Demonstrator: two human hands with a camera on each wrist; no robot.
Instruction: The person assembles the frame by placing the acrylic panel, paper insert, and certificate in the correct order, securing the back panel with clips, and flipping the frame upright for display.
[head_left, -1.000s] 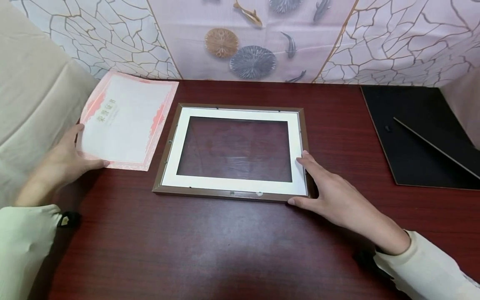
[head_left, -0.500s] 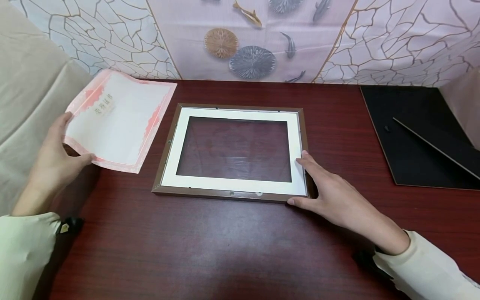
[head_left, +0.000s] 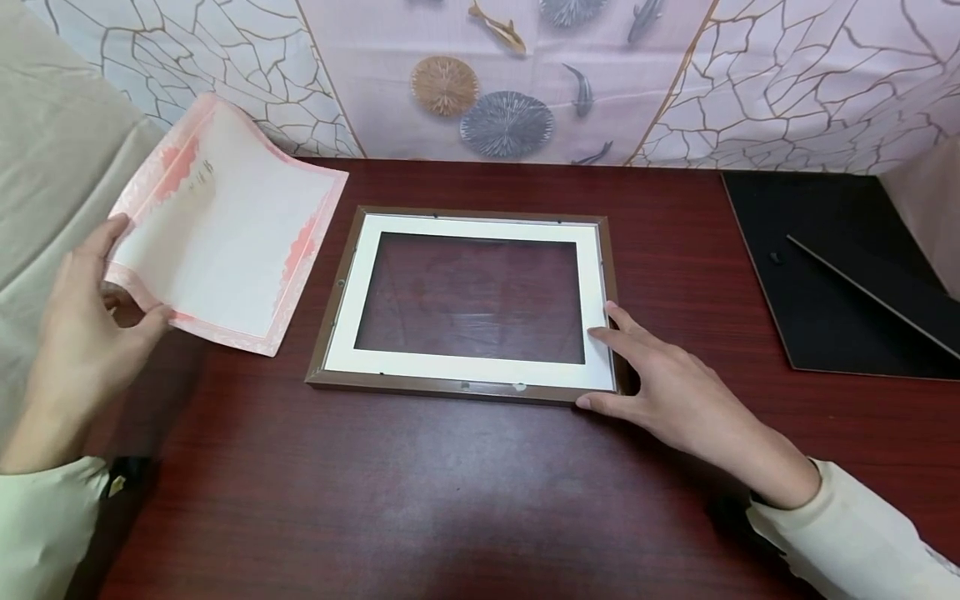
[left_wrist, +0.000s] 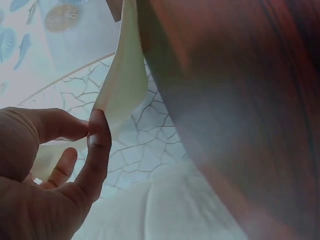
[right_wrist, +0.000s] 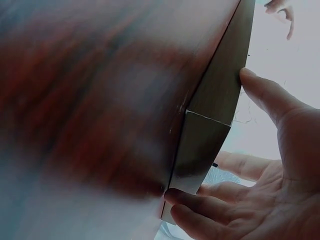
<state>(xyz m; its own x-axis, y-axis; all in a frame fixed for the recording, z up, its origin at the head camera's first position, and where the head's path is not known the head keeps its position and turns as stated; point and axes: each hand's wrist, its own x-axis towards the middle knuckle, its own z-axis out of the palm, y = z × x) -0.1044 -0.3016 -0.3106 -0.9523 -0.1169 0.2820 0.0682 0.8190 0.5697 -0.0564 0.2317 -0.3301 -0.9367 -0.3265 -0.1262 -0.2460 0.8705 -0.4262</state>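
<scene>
My left hand point(head_left: 86, 333) pinches the near-left corner of a certificate point(head_left: 232, 233), a white sheet with a pink patterned border. The paper bows, its far-left part raised off the table. In the left wrist view, the thumb and a finger meet on the sheet's edge point(left_wrist: 127, 82). A brown picture frame point(head_left: 412, 383) lies flat at the middle, a white mat point(head_left: 465, 362) inside it and a dark see-through window. At its near-right corner, my right hand point(head_left: 667, 383) holds the frame: thumb on the front edge, fingers along the right side, one fingertip on the mat.
A black backing board point(head_left: 757, 275) with a raised stand flap point(head_left: 892, 300) lies at the right of the dark red wooden table point(head_left: 420, 500). Patterned cloth point(head_left: 622, 83) hangs behind the far edge, and pale padded fabric point(head_left: 60, 167) borders the left.
My left hand has drawn the certificate left and towards me, lifting and curving its left part. The right hand stays at the frame's corner, with only a small shift of its fingers.
</scene>
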